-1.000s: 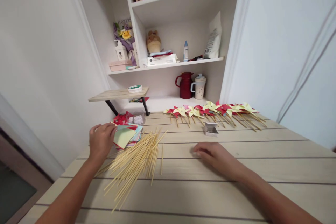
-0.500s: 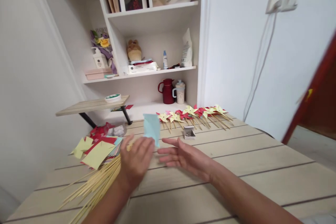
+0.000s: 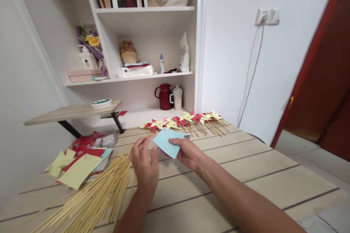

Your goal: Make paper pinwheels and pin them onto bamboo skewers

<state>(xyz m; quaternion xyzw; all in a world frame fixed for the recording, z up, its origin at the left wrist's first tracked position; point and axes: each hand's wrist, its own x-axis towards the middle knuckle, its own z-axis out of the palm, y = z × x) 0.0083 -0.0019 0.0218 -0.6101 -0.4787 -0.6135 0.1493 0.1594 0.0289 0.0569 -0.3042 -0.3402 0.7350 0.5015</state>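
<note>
A light blue square of paper is pinched in my right hand, thumb on top and fingers underneath. My left hand is beside the paper's left corner with its fingers apart; whether a fingertip touches the paper I cannot tell. Beneath the right hand, a few small shiny bits lie on the table. Mostly hidden behind that hand is a small box. Thin wooden sticks spread in a loose pile left of my left hand.
Finished paper pinwheels on sticks line the table's back edge. At the left are yellow, red and blue paper sheets and a clear container. A small raised wooden stand and shelves rise behind.
The blue paper has passed from my left hand to my right and now lies tilted flatter. My left fingers have come off it. The view has turned slightly right.
</note>
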